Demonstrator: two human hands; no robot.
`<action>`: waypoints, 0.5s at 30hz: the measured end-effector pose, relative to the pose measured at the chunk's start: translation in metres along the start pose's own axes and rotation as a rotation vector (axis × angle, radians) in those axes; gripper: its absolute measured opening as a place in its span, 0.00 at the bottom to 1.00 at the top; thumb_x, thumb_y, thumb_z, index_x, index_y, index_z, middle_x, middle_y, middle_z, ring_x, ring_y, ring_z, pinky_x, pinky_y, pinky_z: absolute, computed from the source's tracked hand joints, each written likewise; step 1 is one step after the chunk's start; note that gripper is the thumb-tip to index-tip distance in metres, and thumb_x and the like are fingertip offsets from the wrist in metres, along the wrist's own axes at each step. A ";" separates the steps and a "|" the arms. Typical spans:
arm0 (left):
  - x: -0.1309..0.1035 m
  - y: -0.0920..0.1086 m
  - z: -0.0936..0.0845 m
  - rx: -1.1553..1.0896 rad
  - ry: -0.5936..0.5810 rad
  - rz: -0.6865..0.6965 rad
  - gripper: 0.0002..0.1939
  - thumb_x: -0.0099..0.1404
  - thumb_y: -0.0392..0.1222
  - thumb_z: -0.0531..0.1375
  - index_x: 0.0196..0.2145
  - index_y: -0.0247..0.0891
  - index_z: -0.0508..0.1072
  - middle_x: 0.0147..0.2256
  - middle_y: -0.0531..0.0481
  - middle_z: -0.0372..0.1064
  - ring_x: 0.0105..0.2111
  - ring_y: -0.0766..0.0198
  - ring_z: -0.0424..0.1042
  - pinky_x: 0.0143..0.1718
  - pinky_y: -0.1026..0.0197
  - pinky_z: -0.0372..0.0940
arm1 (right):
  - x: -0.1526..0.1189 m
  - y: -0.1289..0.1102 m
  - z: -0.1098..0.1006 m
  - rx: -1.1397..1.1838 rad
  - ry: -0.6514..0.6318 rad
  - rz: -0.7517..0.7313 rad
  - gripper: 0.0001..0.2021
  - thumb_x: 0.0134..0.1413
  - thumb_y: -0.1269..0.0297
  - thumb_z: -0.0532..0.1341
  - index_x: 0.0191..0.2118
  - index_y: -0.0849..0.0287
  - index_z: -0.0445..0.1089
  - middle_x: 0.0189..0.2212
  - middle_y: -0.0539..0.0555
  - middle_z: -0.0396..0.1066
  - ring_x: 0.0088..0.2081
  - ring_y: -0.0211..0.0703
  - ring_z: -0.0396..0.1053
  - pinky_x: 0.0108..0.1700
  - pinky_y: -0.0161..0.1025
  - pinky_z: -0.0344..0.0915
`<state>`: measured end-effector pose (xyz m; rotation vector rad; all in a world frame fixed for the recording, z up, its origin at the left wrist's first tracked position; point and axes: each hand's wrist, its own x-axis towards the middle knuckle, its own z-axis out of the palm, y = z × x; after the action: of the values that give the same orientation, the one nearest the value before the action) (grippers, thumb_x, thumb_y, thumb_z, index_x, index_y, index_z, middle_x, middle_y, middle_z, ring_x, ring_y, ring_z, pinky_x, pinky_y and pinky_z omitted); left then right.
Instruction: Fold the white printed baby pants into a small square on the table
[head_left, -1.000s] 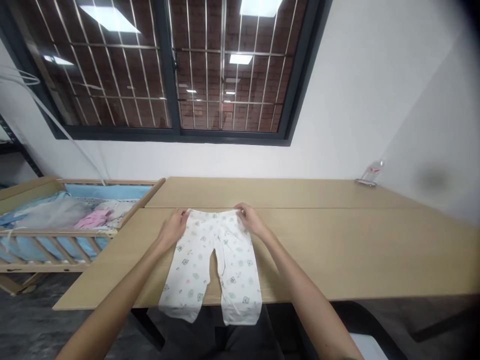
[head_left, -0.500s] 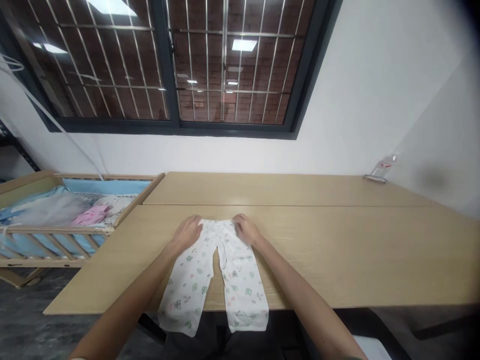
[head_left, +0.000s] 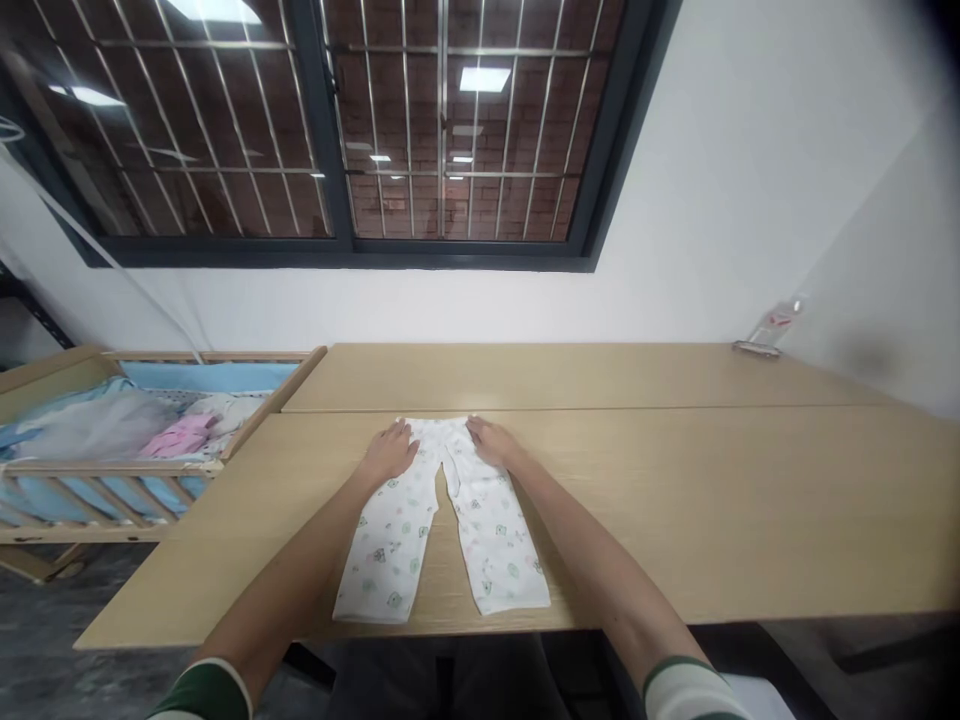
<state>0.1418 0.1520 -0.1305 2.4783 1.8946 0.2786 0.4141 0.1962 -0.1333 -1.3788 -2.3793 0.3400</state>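
A pair of small white pants (head_left: pixel 401 545) with green and pink prints lies spread on the wooden table, waistband away from me and both legs toward me. My left hand (head_left: pixel 391 452) rests on top of the waist's left side, its fingers apart and lying over the cloth. At the right corner of the waistband, my right hand (head_left: pixel 491 442) has its fingers curled on the fabric; its fingertips are partly hidden. Both leg cuffs lie on the table close to its front edge.
The wooden table (head_left: pixel 697 500) stretches far to the right, with a seam across it. A clear packet or bottle (head_left: pixel 772 328) lies at the back right. On the left stands a wooden crib (head_left: pixel 105 468) with blue lining and a pink cloth (head_left: pixel 180 436). A barred window (head_left: pixel 465 130) is ahead.
The pants have slid away from me with both hands; their cuffs, which hung over the front edge, now lie on the table. My left hand has shifted onto the cloth.
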 end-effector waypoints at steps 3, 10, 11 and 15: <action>0.008 0.011 -0.017 -0.009 -0.012 -0.005 0.25 0.75 0.44 0.44 0.61 0.26 0.63 0.65 0.26 0.57 0.67 0.45 0.57 0.63 0.46 0.57 | 0.010 0.005 -0.001 0.031 0.006 0.041 0.13 0.61 0.76 0.55 0.44 0.58 0.75 0.60 0.60 0.69 0.60 0.51 0.68 0.61 0.42 0.62; -0.047 0.113 -0.062 -0.079 -0.017 0.124 0.21 0.74 0.48 0.46 0.52 0.33 0.70 0.49 0.34 0.74 0.50 0.46 0.74 0.52 0.47 0.65 | 0.032 0.017 -0.009 0.166 0.135 0.211 0.15 0.54 0.76 0.59 0.47 0.64 0.75 0.49 0.59 0.75 0.53 0.48 0.71 0.57 0.38 0.64; -0.063 0.133 -0.065 -0.100 -0.041 0.168 0.21 0.75 0.52 0.45 0.49 0.37 0.72 0.43 0.39 0.76 0.44 0.49 0.76 0.49 0.48 0.66 | 0.036 0.019 -0.008 0.191 0.162 0.262 0.17 0.54 0.76 0.60 0.49 0.66 0.74 0.48 0.60 0.75 0.51 0.48 0.72 0.55 0.39 0.66; -0.115 0.201 -0.057 -0.234 -0.228 0.269 0.26 0.71 0.59 0.47 0.40 0.37 0.76 0.35 0.36 0.77 0.36 0.45 0.78 0.38 0.47 0.68 | 0.046 0.020 -0.004 0.296 0.210 0.442 0.15 0.53 0.73 0.62 0.48 0.65 0.74 0.38 0.57 0.77 0.35 0.43 0.75 0.40 0.35 0.71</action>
<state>0.2961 -0.0181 -0.0665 2.4772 1.3624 0.1960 0.4108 0.2459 -0.1282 -1.6878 -1.7610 0.6035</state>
